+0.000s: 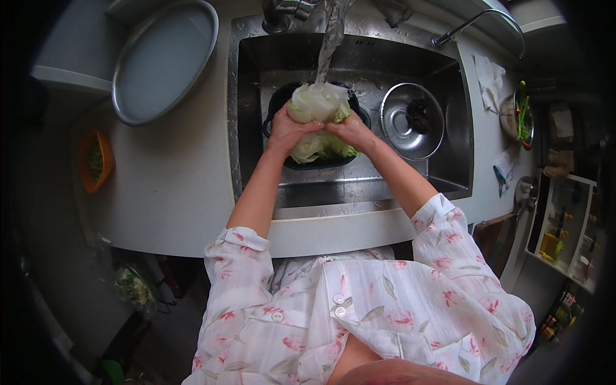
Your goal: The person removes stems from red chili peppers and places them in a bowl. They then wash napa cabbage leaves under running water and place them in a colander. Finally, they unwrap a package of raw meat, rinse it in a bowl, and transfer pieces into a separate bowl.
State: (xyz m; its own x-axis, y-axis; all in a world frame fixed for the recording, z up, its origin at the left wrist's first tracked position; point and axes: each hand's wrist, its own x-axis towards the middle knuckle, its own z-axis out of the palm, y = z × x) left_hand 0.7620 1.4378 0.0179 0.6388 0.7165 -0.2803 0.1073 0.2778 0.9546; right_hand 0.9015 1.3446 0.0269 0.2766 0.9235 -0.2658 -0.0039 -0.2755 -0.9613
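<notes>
My left hand [289, 129] and my right hand [353, 131] hold a pale green leafy vegetable head [318, 102], probably lettuce or cabbage, from its two sides. Water [329, 48] pours onto its top from the faucet [284, 14]. Below my hands, more pale leaves [315, 148] lie in a dark basin [321, 166] inside the stainless steel sink [337, 190]. To the right of the basin, a round metal bowl [395, 144] in the sink has something dark in it. My fingertips are partly hidden behind the leaves.
A large oval metal-rimmed basin [163, 62] stands at the back left, with an orange basket [102, 166] nearer on the counter. At right are a second, thin curved faucet [486, 14], a white cloth [490, 82] and a bowl with green and red peppers [522, 113].
</notes>
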